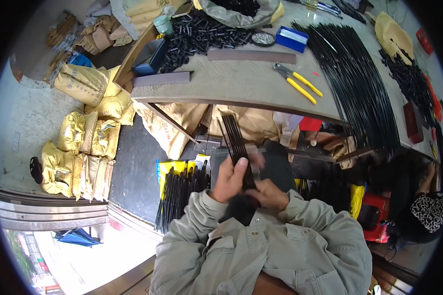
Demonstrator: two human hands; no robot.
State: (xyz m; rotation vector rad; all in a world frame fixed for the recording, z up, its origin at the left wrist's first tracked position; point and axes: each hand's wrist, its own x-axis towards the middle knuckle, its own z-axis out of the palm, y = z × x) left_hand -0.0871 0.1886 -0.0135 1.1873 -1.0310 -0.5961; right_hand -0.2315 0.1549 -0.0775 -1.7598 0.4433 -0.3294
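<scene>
A bundle of thin black rods (235, 136) stands tilted in front of my chest, its upper ends fanned slightly apart. My left hand (228, 180) is closed round its middle, with the thumb lying along the front. Skin blurred by motion shows on the bundle's far side. Lower down, my right hand (271, 194) is closed at the bottom end of the same bundle; its fingertips are partly hidden. Beside my left forearm, more black rods (178, 196) lie in a pile on a yellow bag (166, 169).
Ahead is a workbench (241, 81) with yellow-handled pliers (300, 83), a blue box (291, 39), a heap of short black pieces (197, 37) and long black rods (354, 78). Yellow sacks (71, 128) are stacked at left. Another person's patterned garment (428, 212) shows at right near a red stool (376, 216).
</scene>
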